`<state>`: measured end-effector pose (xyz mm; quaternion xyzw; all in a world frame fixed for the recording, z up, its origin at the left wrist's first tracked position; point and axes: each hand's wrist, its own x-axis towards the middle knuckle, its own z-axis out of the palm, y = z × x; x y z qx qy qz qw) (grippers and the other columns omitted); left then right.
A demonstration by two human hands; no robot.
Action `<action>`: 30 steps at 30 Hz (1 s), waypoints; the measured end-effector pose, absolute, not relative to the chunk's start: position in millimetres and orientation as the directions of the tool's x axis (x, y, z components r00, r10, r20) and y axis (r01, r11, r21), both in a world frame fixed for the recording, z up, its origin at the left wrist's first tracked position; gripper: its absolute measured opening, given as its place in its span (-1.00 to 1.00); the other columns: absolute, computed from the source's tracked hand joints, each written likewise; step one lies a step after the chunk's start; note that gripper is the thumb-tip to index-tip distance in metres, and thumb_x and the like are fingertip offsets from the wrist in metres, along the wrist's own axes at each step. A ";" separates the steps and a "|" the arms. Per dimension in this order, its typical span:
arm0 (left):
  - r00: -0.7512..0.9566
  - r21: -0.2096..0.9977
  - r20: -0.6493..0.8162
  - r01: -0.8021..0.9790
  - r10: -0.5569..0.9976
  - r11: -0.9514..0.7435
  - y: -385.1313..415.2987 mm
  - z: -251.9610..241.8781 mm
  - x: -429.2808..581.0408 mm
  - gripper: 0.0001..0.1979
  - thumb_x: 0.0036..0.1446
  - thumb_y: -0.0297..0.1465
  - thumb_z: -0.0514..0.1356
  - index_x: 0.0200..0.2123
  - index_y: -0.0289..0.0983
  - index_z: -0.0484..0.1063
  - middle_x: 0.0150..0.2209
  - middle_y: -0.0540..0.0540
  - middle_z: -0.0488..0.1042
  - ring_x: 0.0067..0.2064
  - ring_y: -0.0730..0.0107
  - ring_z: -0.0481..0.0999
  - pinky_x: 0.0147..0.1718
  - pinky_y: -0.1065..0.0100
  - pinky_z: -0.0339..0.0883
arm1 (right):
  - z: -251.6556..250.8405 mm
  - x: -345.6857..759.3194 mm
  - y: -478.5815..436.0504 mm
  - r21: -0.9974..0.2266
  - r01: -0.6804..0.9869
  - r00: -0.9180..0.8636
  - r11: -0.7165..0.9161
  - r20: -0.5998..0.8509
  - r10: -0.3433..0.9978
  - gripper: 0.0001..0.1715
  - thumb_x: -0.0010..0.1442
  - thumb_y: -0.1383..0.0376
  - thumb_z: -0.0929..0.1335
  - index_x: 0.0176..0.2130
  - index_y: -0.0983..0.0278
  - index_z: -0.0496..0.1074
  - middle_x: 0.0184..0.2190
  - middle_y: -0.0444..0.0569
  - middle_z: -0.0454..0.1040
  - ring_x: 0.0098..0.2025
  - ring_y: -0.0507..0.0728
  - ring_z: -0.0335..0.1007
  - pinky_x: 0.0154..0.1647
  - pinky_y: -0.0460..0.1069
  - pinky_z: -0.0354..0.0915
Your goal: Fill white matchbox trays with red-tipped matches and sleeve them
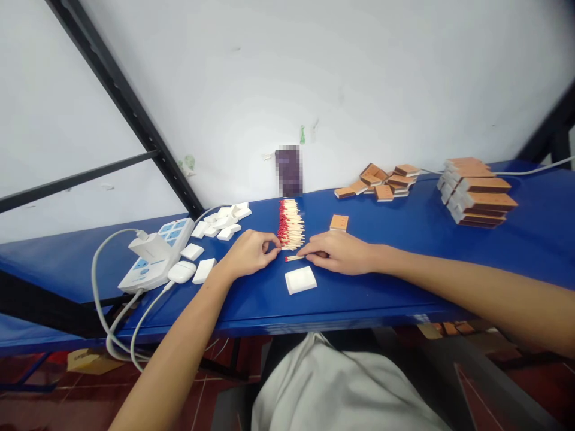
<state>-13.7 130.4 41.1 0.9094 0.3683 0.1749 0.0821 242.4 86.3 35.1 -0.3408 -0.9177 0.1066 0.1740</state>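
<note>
Widest of all, a blue table (251,305) is stretched across the view, and at its right a stack of matchboxes (487,197) is piled up in neat tiers. In come the hands at the middle: the left hand (249,254) is held just beside the red match heads, thumb and forefinger curled almost together; whether anything is pinched there cannot be told. Opposite, the right hand (339,251) is kept low, its fingers partly bent, tips seemingly set against the pale ends of a few loose matches (293,258); a firm hold cannot be made out. Between the hands and just beyond, a heap of matches (293,224) is bunched, heads turned left. Nearer the front edge, a white tray (300,280) is placed. Then the smallest, those loose matches, laid between heap and tray: very light, stiff but thin, likely to be rolled or snapped if pressed hard. They are best taken lightly by the bare wooden shafts, with the red heads left unrubbed.
</note>
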 end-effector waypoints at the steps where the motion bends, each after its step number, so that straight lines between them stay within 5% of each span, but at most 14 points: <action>1: 0.668 0.280 0.256 0.640 0.698 -0.715 130.3 41.3 -13.5 -0.89 0.13 -0.45 0.21 -0.31 -0.23 0.56 -0.64 0.14 0.30 -0.59 0.53 0.27 -0.47 0.44 0.11 | 35.4 242.4 86.2 -0.313 0.588 -0.708 0.746 0.246 0.662 -0.62 0.32 0.32 0.25 0.03 0.23 0.54 -0.14 0.00 0.60 -0.18 0.14 0.51 -0.20 -0.02 0.30; 30: 0.668 0.332 0.211 0.638 0.714 -0.695 126.6 46.0 -10.2 -0.87 0.11 -0.45 0.19 -0.34 -0.26 0.57 -0.65 0.13 0.27 -0.60 0.55 0.22 -0.49 0.45 0.11 | 38.4 237.6 85.7 -0.238 0.670 -0.697 0.703 0.122 0.706 -0.42 0.33 0.34 0.16 0.29 0.18 0.27 -0.06 0.07 0.56 -0.09 0.22 0.48 -0.20 0.03 0.26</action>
